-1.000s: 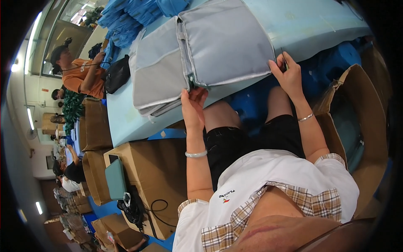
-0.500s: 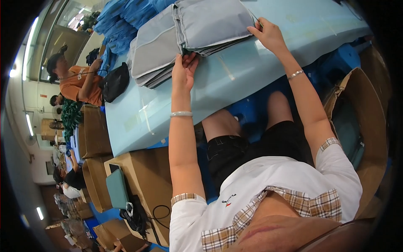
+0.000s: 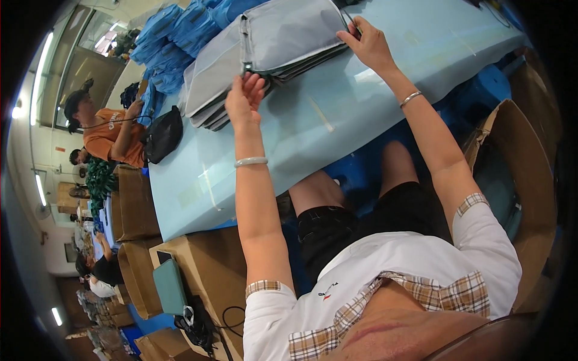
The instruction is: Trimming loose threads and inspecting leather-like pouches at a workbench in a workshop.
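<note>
A grey fabric piece (image 3: 292, 33), flat and squarish with pale piped edges, lies on top of a stack at the far side of the table. My left hand (image 3: 245, 99) is at its near left corner, thumb and fingertips closed at the dark green trim there, the other fingers loosely curled. At the right edge of the piece, my right hand (image 3: 368, 48) pinches a thin dark strip between thumb and forefinger. Another grey stack (image 3: 214, 78) lies to the left, partly under the top piece. What the strip joins to is too small to tell.
Blue folded fabric items (image 3: 171, 45) are heaped beyond the grey stacks. A black bag (image 3: 162, 135) hangs by the light blue tabletop (image 3: 186, 186), near a person in orange (image 3: 111, 129). Cardboard boxes (image 3: 211, 259) stand at the left, and an open carton (image 3: 533, 174) at the right.
Both my hands and the top grey piece have shifted left in view. My left fingers have loosened and spread a little at the corner; the right pinch looks the same.
</note>
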